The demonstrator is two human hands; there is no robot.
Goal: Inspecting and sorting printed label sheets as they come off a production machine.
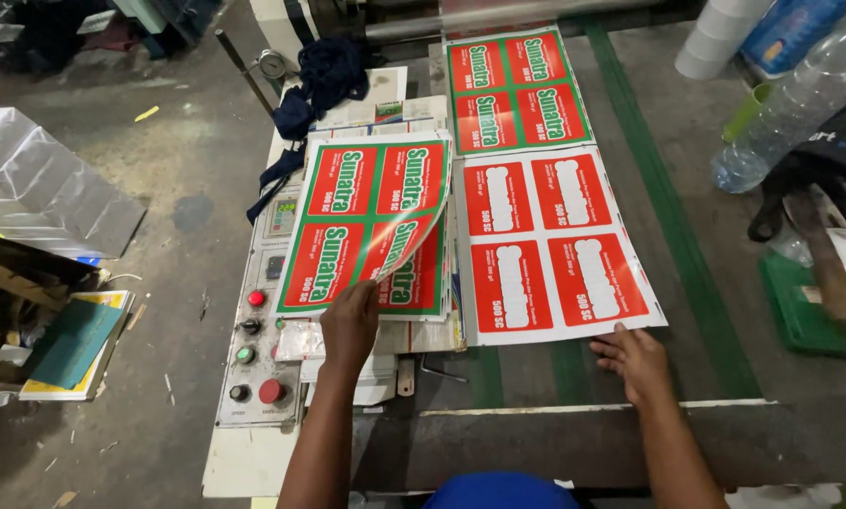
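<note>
My left hand (350, 320) pinches the near edge of a glossy red, green and white printed sheet (414, 212) and curls it up off a stack of the same sheets (343, 221). My right hand (636, 360) lies flat with fingers spread on the near edge of a red and white printed sheet (555, 245) on the machine bed. A further red and green printed sheet (515, 87) lies beyond it, under a roller.
A control panel (258, 330) with red and green buttons sits left of the stack. A dark blue cloth (324, 80) hangs behind it. A clear plastic bottle (800, 99), paper rolls (720, 38) and a green tray (805, 306) crowd the right. Scrap sheets (70, 344) lie on the floor.
</note>
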